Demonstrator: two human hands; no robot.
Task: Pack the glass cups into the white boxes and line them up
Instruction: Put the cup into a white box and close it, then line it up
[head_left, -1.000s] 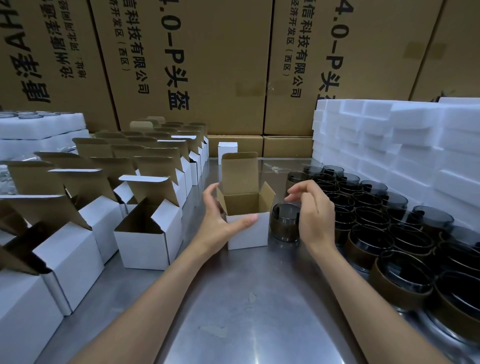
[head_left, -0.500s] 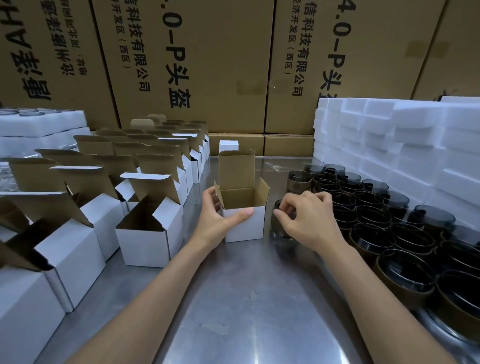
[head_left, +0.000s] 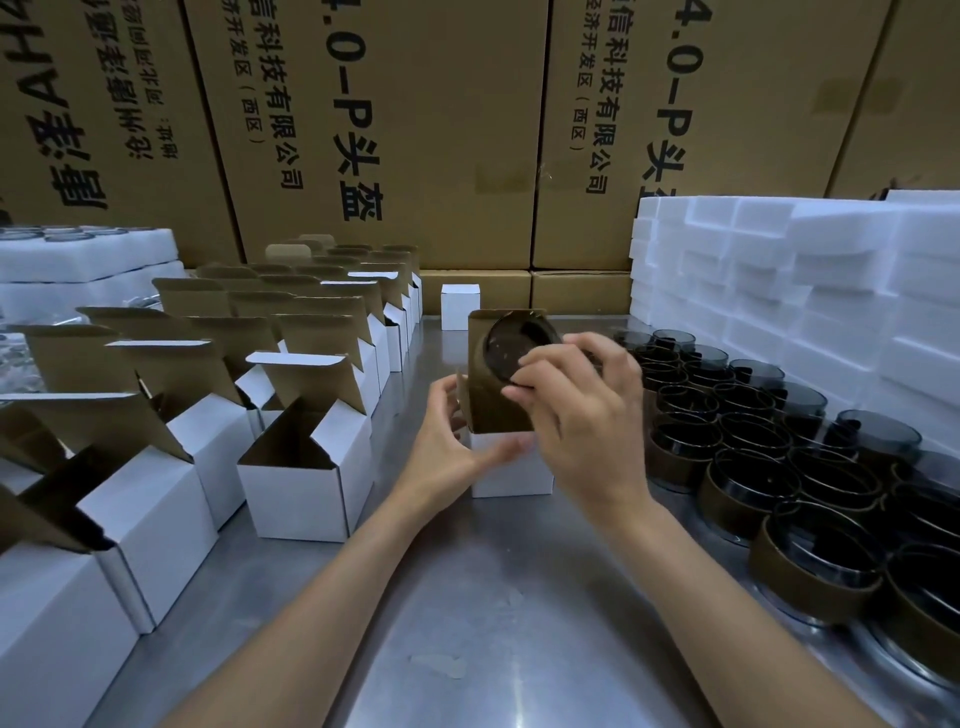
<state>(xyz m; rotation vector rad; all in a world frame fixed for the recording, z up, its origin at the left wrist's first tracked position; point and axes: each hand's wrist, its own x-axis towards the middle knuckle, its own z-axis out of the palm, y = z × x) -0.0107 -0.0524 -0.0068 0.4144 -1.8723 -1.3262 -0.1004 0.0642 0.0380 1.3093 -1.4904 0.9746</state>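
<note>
At frame centre the right hand (head_left: 576, 415) pinches a cup (head_left: 511, 348) tilted above the open box (head_left: 511, 467) on the worktop (head_left: 493, 597); the left hand (head_left: 447, 441) curls round the box's left side; more cups (head_left: 753, 431) crowd the right; open boxes (head_left: 306, 467) line the left.

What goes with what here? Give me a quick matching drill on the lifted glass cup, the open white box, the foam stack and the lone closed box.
1. dark glass cup
2. open white cardboard box
3. white foam block stack
4. small closed white box

a. far back, by the brown cartons
b. steadied by the left hand
c. held by the right hand
d. right side, behind the cups

Pairs: 1-c, 2-b, 3-d, 4-a
</note>
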